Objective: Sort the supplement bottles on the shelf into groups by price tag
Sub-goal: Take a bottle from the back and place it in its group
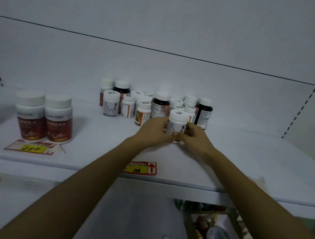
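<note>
Up front, the white shelf (97, 133) has a broad bare strip along its near edge, broken only by two price tags lying flat: a yellow tag reading 280 (31, 148) at the left and a yellow-and-red tag reading 108 (141, 168) near the middle. Between the left pair of bottles and the central cluster lies an open stretch of shelf, and more bare surface runs to the right of the cluster toward the slotted upright.

Both hands meet on one white-capped bottle (176, 124) at the front of the cluster. The left hand (154, 131) wraps its left side, the right hand (193, 136) wraps its right side, and the fingers of both press against its label. Whether its base rests on the shelf cannot be told, as the hands cover it.

Behind it stands the cluster of supplement bottles (144, 102), mostly white, with a few dark amber ones, packed close together and upright. Well apart at the left, two large red-labelled bottles (44, 117) stand touching side by side, just behind the 280 tag. All lids are on, so the contents are hidden.
</note>
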Demonstrator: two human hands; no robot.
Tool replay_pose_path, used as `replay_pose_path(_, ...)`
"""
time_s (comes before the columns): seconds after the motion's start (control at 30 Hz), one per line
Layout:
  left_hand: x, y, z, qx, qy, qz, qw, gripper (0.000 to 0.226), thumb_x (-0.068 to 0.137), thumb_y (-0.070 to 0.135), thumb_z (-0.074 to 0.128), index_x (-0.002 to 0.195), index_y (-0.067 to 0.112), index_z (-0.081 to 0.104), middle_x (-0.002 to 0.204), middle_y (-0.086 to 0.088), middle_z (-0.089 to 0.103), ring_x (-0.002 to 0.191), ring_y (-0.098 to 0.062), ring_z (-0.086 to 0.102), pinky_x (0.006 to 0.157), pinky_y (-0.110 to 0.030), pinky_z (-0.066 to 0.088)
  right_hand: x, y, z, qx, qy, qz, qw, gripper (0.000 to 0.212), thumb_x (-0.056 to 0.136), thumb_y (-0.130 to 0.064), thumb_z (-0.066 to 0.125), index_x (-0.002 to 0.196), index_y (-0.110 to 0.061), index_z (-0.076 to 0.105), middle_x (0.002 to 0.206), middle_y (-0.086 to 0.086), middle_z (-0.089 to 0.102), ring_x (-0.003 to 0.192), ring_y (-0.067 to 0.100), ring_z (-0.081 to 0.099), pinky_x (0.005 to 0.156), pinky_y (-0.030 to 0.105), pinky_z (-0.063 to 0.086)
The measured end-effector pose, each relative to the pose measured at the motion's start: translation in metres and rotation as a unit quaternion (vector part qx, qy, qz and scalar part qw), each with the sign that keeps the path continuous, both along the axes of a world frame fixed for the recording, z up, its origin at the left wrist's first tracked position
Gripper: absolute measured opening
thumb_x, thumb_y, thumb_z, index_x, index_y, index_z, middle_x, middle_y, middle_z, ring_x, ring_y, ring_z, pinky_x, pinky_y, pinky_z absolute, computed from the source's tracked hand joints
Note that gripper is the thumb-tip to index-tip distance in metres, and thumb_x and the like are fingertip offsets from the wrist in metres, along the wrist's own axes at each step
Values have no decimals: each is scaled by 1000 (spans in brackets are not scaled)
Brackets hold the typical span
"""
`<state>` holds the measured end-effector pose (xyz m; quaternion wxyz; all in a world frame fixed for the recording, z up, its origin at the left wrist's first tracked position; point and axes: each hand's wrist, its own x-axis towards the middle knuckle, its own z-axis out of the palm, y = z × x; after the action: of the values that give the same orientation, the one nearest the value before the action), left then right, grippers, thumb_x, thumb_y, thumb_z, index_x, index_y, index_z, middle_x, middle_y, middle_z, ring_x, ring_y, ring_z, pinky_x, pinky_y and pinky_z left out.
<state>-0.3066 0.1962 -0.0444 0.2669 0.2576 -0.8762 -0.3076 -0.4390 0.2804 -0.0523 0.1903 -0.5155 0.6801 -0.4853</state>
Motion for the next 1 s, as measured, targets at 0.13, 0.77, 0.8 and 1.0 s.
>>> replay_pose_path(0.13,21,33,6,-37,28,76,996,56,78,38,70,128,19,54,126,-3,62,111,-18,61,94,-34,49,11,20,11,-27,4,42,999,42,85,-16,68,126,-11,57,120,3,65,100,14,64,82,19,51)
replay_pose_path(0.77,97,111,16,41,138,195,970,57,76,25,74,129,15,53,122,-3,64,96,-11,65,86,-26,53,61,71,23,-41,-119,155,980,42,82,-20,71,120,-17,53,95,-3,69,82,5,66,73,22,54)
replay_pose_path(0.8,99,110,16,47,140,193,970,57,76,23,74,129,15,53,122,-3,64,94,-11,66,84,-24,53,63,69,22,-43,-113,163,979,44,83,-18,70,123,-15,52,99,-1,69,81,2,66,68,17,53)
replay_pose_path(1.0,111,98,5,82,130,198,968,49,75,17,75,120,15,56,119,-3,64,95,-16,67,81,-26,55,76,50,14,-18,-65,183,981,52,82,-13,71,128,-9,47,120,10,64,98,16,65,73,18,54)
